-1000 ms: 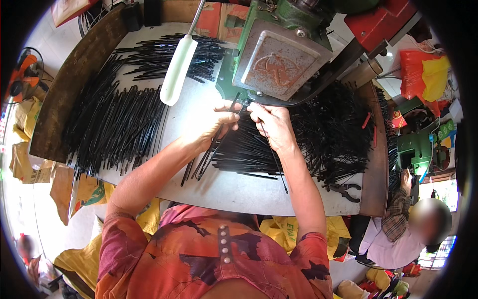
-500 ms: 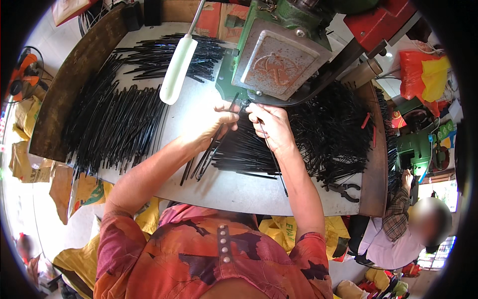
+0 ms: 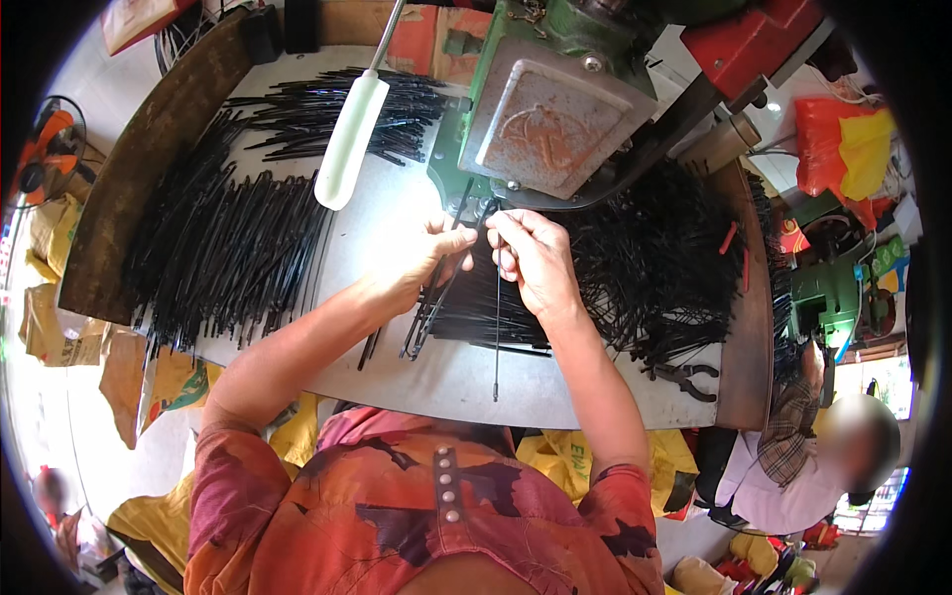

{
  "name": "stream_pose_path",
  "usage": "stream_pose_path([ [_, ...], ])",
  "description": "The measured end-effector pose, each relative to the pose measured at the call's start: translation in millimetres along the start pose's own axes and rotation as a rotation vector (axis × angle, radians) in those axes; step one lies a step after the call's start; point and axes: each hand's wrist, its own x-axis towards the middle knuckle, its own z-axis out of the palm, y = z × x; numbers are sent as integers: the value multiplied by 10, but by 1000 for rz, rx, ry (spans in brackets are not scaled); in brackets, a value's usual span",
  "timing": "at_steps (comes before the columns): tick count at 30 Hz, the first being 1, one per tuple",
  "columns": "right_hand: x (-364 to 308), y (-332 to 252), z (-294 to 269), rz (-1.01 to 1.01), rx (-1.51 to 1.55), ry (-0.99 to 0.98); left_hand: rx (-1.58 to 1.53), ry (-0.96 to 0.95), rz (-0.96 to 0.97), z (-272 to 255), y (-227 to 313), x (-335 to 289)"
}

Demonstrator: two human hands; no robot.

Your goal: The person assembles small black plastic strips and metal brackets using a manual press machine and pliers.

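Observation:
My left hand [image 3: 415, 263] is closed round a few thin black rods [image 3: 424, 322], whose lower ends stick out below it over the table. Just right of it, my right hand [image 3: 540, 260] pinches one thin black rod [image 3: 498, 342] that runs almost straight down toward the front edge. Both hands are close together right under the head of a green machine [image 3: 448, 164] with a rusty grey cover plate [image 3: 553, 129]. The upper ends of the rods meet the machine there, and my fingers partly hide them. More black rods [image 3: 486, 317] lie beneath my hands.
Heaps of black rods lie on the left [image 3: 248, 238], the back [image 3: 337, 109] and the right [image 3: 654, 268] of the pale table [image 3: 466, 389]. A white lamp [image 3: 354, 139] hangs overhead. Pliers [image 3: 686, 379] rest at the right front. A raised rim [image 3: 109, 218] borders the table. Another person [image 3: 793, 466] works at right.
The rod in my right hand has swung from slanting down to the right to hanging nearly straight, its lower end moving left. The rods in my left hand have shifted slightly right.

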Motion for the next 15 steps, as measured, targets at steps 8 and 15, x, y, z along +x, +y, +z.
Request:
stream_pose_path([
  [8, 84, 89, 50, -54, -3, 41, -26, 1, 41, 44, -74, 60],
  [15, 123, 117, 39, -86, -45, 28, 11, 21, 81, 22, -60, 100],
])
